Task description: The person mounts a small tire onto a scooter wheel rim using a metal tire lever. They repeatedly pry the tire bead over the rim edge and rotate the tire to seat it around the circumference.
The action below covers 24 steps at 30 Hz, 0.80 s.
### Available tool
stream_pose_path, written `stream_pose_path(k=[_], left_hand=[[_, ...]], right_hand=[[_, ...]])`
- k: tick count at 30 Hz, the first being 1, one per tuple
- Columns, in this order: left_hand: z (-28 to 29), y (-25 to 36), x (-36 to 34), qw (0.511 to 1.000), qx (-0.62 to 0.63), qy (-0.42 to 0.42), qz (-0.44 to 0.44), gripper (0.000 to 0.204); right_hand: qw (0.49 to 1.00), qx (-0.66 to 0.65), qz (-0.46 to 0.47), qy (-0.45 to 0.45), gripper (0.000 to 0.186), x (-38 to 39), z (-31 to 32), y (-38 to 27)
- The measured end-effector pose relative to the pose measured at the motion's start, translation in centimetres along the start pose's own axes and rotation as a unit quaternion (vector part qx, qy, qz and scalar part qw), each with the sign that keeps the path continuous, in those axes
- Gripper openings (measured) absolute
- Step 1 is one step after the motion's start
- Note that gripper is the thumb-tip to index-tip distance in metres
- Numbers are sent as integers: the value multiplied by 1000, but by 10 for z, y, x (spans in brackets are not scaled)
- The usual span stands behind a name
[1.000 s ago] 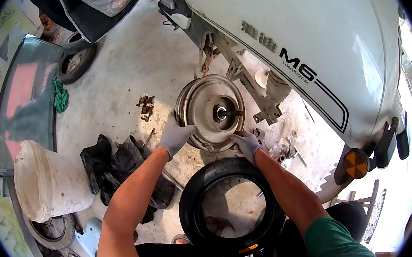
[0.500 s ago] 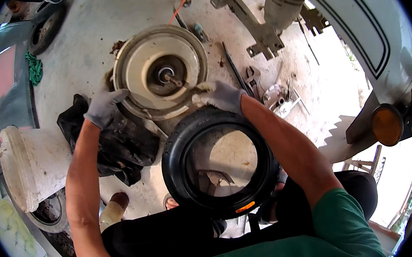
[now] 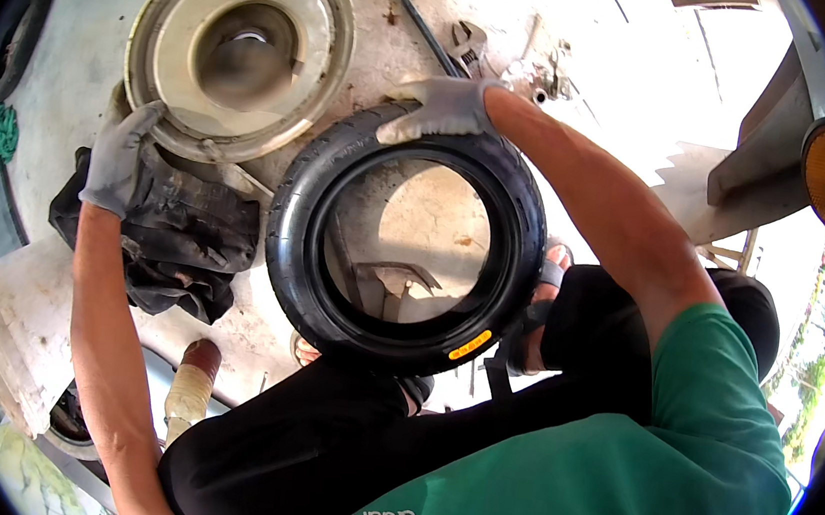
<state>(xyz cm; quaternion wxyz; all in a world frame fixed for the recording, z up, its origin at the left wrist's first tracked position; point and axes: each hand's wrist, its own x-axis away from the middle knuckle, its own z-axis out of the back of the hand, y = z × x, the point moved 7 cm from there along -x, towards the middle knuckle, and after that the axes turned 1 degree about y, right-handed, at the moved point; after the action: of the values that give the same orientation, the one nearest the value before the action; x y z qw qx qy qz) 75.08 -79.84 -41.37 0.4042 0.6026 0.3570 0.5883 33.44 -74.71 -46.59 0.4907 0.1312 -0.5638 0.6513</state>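
The right hand (image 3: 440,112), partly open, grip unclear, has shifted from the wheel (image 3: 243,54) at upper left onto the central tyre (image 3: 297,230), leaving only the left hand (image 3: 119,161), fingers curled, holding the wheel's edge.

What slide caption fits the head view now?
Gloved left hand holding a pale wheel by its edge, gloved right hand over a black tire, wrench beyond.
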Motion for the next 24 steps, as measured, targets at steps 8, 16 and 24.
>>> stream_pose_path(k=[8, 16, 24], left_hand=[[-17, 17, 6, 998, -26, 34, -46, 62], [-11, 15, -1, 996, -75, 15, -55, 64], [-18, 21, 6, 995, -85, 24, -46, 65]], right_hand=[[1000, -15, 27, 0, 80, 11, 2, -25], [995, -54, 66, -43, 63, 34, 5, -71], [989, -18, 144, -16, 58, 48, 9, -106]])
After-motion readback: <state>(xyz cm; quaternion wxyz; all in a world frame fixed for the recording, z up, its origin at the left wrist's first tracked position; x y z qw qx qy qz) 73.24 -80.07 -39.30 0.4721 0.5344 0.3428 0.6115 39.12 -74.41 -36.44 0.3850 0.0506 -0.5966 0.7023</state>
